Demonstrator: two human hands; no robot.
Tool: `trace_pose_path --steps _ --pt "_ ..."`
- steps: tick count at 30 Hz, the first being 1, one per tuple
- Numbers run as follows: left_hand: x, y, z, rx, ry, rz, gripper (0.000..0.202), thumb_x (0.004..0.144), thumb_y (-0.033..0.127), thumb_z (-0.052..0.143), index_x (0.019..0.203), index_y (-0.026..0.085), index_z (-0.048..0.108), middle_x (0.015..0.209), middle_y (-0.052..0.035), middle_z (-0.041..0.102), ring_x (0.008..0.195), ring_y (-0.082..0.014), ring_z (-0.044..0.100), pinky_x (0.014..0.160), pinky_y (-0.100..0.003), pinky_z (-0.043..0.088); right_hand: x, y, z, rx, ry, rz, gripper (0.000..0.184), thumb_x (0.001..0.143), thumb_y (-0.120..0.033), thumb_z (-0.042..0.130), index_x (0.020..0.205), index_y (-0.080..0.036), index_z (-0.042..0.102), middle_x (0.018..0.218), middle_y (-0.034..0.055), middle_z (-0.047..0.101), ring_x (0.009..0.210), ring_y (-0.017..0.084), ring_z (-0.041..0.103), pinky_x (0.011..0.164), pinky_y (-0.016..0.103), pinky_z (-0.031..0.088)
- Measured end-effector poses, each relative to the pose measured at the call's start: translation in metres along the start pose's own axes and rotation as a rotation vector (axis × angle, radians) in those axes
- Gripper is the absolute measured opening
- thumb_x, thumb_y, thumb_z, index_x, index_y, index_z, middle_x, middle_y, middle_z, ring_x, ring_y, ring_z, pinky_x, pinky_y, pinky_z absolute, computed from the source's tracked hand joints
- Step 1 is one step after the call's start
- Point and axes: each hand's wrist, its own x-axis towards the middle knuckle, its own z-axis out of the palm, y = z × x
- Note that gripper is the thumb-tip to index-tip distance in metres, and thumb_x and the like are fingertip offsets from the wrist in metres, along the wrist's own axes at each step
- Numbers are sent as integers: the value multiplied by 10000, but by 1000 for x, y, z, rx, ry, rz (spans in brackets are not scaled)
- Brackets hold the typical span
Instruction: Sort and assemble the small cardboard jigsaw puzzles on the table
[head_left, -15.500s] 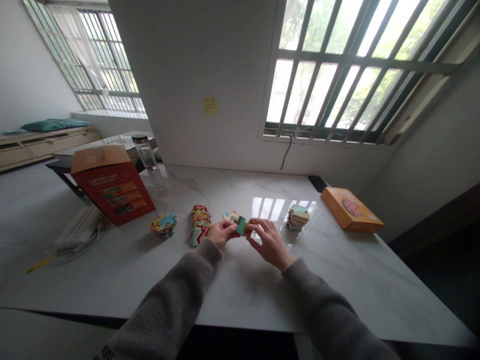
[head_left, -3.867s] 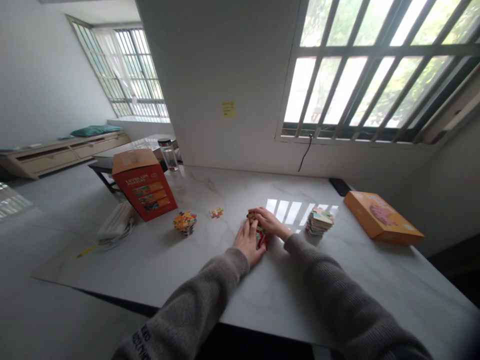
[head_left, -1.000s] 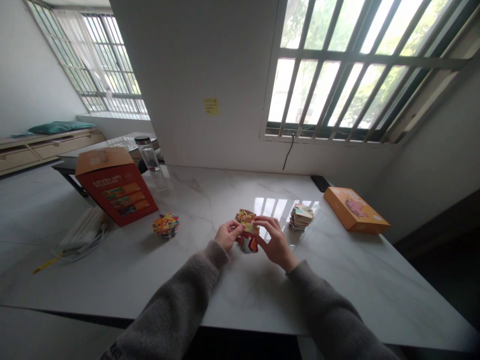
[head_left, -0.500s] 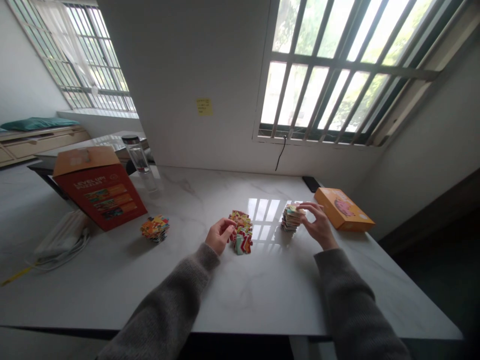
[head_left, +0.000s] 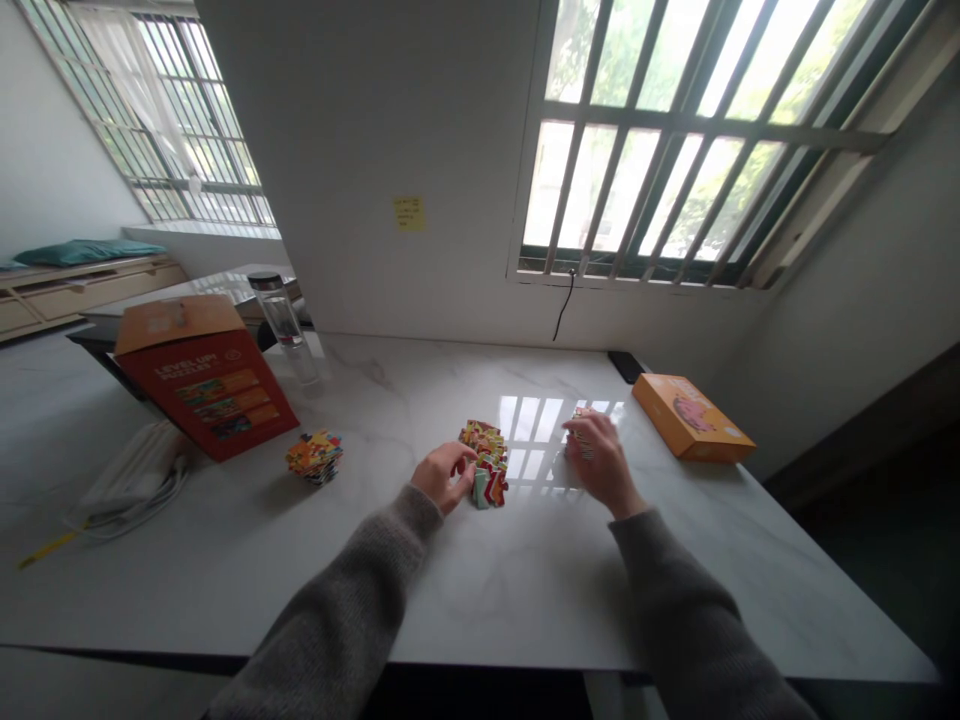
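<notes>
Red, yellow and teal jigsaw pieces (head_left: 484,465) stand in a loose pile near the middle of the white marble table (head_left: 375,570). Our left hand (head_left: 442,478) lies just beside the pile, its fingers (head_left: 459,458) slightly apart and curled, their tips touching the pile's left side without clamping it. To the right, our right hand (head_left: 596,450) sits over a small stack of puzzle pieces (head_left: 580,420), its fingers close together. They hide most of the stack, so we cannot tell whether they grip it. Further left, a third stack of pieces (head_left: 315,457) lies beside a red puzzle box (head_left: 204,385) with an orange flap, and a glass bottle (head_left: 279,320) stands behind that box. An orange box (head_left: 691,418) lies at the right, near a dark flat slab (head_left: 626,366).
</notes>
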Motion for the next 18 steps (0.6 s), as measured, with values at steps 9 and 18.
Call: trace_pose_path --steps 9,18 --pt "-4 -10 3 317 -302 118 300 776 264 701 1063 223 622 1002 -63 614 941 -242 588 856 -358 453 -30 -69 67 -36 -497 10 387 856 -278 684 1213 -231 541 1091 101 646 978 279 630 840 403 503" --pt "-6 -18 14 175 -203 158 233 739 177 685 951 182 587 888 -39 559 829 -208 559 793 -343 490 -34 -63 67 336 -447 169 276 947 -185 508 1216 -237 542 1089 75 632 906 199 634 801 336 510"
